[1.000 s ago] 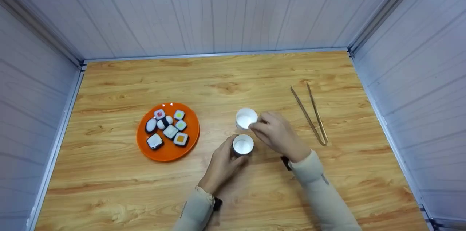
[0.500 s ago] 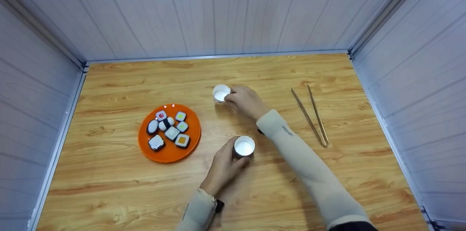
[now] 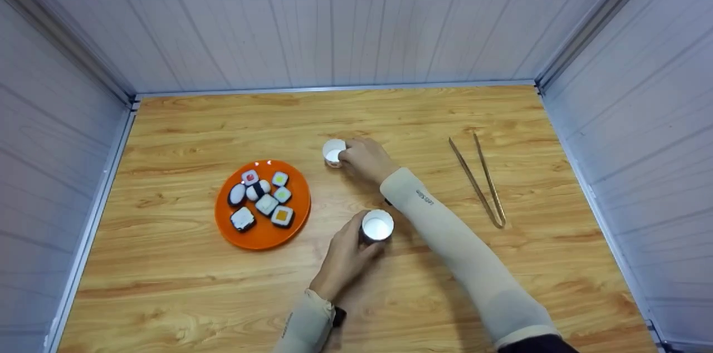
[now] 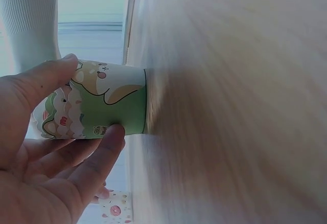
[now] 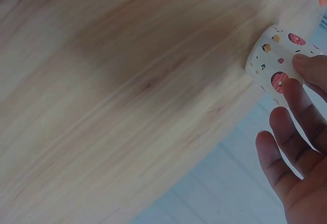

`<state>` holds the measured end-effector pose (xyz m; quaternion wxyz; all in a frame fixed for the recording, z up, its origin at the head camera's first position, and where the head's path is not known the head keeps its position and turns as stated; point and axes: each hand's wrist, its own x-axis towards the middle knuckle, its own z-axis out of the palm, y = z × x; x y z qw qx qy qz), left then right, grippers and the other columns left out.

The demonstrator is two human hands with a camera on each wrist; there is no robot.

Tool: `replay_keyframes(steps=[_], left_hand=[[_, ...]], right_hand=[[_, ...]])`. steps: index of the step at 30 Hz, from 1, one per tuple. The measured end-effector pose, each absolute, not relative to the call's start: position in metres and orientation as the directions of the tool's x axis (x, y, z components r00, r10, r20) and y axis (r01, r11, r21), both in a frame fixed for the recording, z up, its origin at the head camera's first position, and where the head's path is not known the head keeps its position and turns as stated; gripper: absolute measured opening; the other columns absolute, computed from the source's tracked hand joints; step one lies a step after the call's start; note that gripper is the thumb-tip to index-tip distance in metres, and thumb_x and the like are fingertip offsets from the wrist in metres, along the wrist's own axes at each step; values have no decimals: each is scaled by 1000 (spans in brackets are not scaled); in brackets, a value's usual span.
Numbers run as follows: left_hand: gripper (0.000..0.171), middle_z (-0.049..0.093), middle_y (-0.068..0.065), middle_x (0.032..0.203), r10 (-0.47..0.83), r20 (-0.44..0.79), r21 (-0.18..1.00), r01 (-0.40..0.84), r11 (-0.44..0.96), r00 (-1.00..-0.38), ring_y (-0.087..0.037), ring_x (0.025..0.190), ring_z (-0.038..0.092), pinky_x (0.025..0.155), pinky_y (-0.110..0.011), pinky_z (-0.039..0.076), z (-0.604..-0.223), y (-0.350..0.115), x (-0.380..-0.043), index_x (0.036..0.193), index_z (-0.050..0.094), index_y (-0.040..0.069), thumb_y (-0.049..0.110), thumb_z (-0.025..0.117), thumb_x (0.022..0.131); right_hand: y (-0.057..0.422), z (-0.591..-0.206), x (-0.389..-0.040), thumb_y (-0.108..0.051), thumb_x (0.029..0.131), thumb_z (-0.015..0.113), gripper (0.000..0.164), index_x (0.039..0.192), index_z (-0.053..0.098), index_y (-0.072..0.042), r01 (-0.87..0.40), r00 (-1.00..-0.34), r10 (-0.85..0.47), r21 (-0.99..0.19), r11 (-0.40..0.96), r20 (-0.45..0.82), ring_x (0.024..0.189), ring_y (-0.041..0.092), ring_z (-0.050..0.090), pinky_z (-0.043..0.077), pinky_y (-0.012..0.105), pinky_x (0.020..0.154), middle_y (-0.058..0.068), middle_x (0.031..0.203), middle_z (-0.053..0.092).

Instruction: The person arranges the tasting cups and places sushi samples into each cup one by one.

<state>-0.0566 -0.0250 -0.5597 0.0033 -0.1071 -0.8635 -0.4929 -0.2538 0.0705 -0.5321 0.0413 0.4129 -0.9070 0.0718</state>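
Observation:
My left hand (image 3: 341,257) curls round a paper cup (image 3: 377,226) standing at the front middle of the table. In the left wrist view this cup (image 4: 115,101) is green with a cartoon animal and wavy bands toward its rim; the thumb and fingertips press on opposite sides. Farther back, my right hand (image 3: 369,159) pinches a smaller-looking white paper cup (image 3: 333,150) by its right side. Pink doughnuts and small flowers are printed on that cup (image 5: 271,55) in the right wrist view, its base at the tabletop. Both cups have their mouths up.
An orange plate (image 3: 298,202) with several sushi pieces (image 3: 258,190) lies to the left. Metal tongs (image 3: 490,197) rest spread on the wooden table (image 3: 167,286) at the right. Light panel walls (image 3: 334,19) bound the table at the back and both sides.
My right hand has carried the white cup from beside the left hand's cup to the back left, then slightly lower in view. The left hand has stayed round its cup.

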Motion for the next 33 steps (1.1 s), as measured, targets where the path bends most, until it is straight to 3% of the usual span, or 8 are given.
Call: replay_keyframes(steps=[6,11,19,33], left_hand=[[63,60,-7,132,191,106,846,189,498,-976,-21,123,55,102,-43,45,-559,-26,-59,138,52,8,16,83,84],[62,61,-7,130,197,135,844,217,490,-971,-21,122,56,101,-43,45,-561,-25,-62,137,53,8,14,84,83],[64,61,-8,130,195,120,835,205,510,-973,-21,122,56,101,-42,45,-559,-26,-63,138,52,8,14,84,82],[63,60,-11,131,206,88,843,183,506,-975,-24,123,56,101,-43,45,-561,-24,-61,139,50,5,11,81,85]], right_hand=[[75,-530,-252,-21,96,70,13,102,77,-12,-737,-674,-725,-65,673,138,87,24,61,53,39,75,7,97,68],[93,-514,-239,-13,93,72,11,103,74,-8,-765,-634,-721,-94,637,279,81,23,59,52,38,67,7,91,64],[132,-488,-185,-9,90,76,16,105,73,-8,-791,-578,-694,-87,605,429,75,22,54,47,36,64,6,87,61],[169,-501,-103,-15,87,78,13,99,75,-10,-799,-587,-684,-171,576,433,76,18,53,47,33,65,1,85,61]])
